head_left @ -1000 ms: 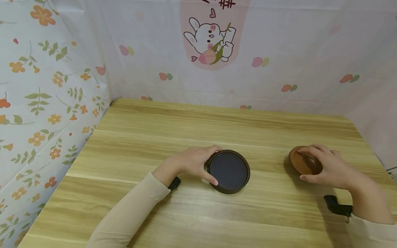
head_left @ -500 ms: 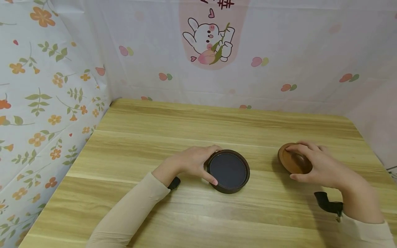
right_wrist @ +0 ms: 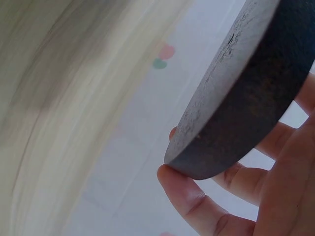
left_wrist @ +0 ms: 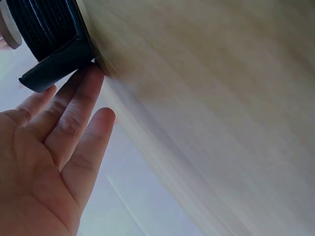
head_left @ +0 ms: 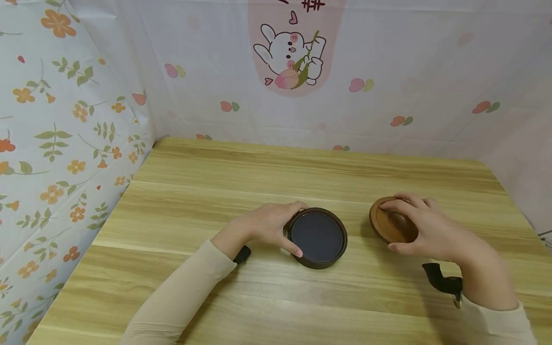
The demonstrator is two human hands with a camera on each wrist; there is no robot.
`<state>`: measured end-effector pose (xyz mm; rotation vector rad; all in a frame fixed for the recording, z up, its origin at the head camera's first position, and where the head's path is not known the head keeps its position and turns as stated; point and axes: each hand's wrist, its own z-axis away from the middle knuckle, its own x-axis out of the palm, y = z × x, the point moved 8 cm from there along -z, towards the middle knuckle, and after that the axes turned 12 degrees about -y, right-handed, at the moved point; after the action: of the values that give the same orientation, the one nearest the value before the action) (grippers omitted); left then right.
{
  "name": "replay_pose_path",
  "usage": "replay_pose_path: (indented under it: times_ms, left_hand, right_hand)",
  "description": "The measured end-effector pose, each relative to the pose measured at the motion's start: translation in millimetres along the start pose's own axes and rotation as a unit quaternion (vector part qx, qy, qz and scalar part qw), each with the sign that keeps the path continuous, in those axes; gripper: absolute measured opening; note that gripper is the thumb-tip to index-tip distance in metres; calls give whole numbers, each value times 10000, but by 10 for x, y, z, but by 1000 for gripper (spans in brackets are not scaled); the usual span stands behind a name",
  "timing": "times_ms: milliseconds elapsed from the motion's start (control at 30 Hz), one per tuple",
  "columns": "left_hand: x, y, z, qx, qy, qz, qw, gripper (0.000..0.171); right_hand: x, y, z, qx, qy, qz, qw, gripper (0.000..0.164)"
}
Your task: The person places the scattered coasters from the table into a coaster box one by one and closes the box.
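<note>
A round dark coaster holder (head_left: pixel 319 262) stands on the table, with a black stitched coaster (head_left: pixel 316 237) lying inside it. My left hand (head_left: pixel 271 223) grips its left side, thumb at the front and fingers behind. Stacked black layers (left_wrist: pixel 44 24) show through the holder's opening in the left wrist view. To the right, my right hand (head_left: pixel 431 227) holds a round brown wooden disc (head_left: pixel 384 220) with a darker rounded middle, tilted and raised above the table. Its flat underside and thick edge (right_wrist: pixel 236 108) show in the right wrist view, fingers and thumb around the rim.
The wood-grain table (head_left: pixel 224 177) ends at a patterned cloth (head_left: pixel 207 62) behind and a flowered cloth (head_left: pixel 73 143) on the left. A black strap piece (head_left: pixel 444 280) hangs at my right wrist. The disc's shadow falls on the table beneath it.
My right hand has carried the wooden disc leftward, nearer the coaster holder, showing more of its upper face. The left hand and the holder stay where they were.
</note>
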<state>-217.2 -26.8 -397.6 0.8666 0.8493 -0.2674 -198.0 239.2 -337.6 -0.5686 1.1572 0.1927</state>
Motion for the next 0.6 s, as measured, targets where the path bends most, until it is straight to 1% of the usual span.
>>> replay_pose_path:
  times_ms: [167,433,600]
  left_hand:
    - [1,2,2,13,22,-5,10000,100]
    - [-2,7,10,42,33,26,10000,100]
    - [-4,7,7,39,11,-8,10000,101]
  right_hand:
    - [5,-160,-49,-106,19,77,9999,73]
    - [35,-410,-143,-222,-171,148,9995,74]
    - [42,-574,-205,-448,-159,261,9985,74]
